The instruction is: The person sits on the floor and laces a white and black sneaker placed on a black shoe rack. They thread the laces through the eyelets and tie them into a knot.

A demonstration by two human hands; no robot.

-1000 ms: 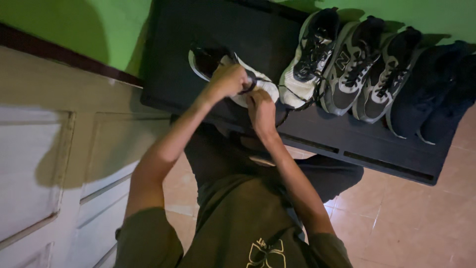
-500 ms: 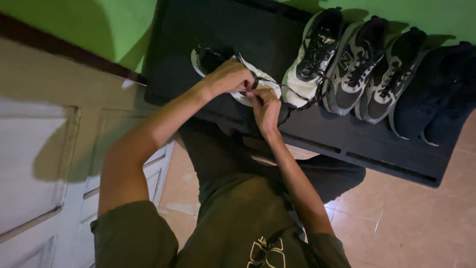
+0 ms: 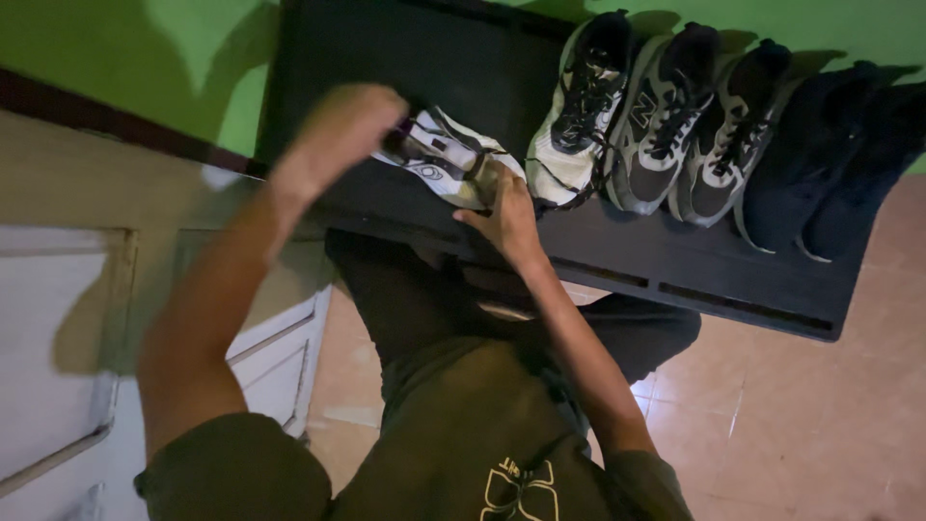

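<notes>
A white shoe (image 3: pixel 449 159) with dark trim and dark laces lies tilted on its side on the black low shelf (image 3: pixel 675 275). My left hand (image 3: pixel 338 135), blurred by motion, is closed at the shoe's heel end. At the toe end, my right hand (image 3: pixel 506 212) grips the shoe from below. A loose lace trails from the shoe toward the matching white shoe (image 3: pixel 579 116) to its right.
Beside the matching shoe on the shelf stand two grey sneakers (image 3: pixel 694 125) and a pair of dark blue shoes (image 3: pixel 839 164). A green wall (image 3: pixel 145 48) rises behind. White panelled cabinet doors (image 3: pixel 68 338) are at the left, and the floor (image 3: pixel 791 425) is tiled.
The white shoe has been turned onto its side and shifted left. My left hand moved up and left to the heel, while my right hand stayed at the toe.
</notes>
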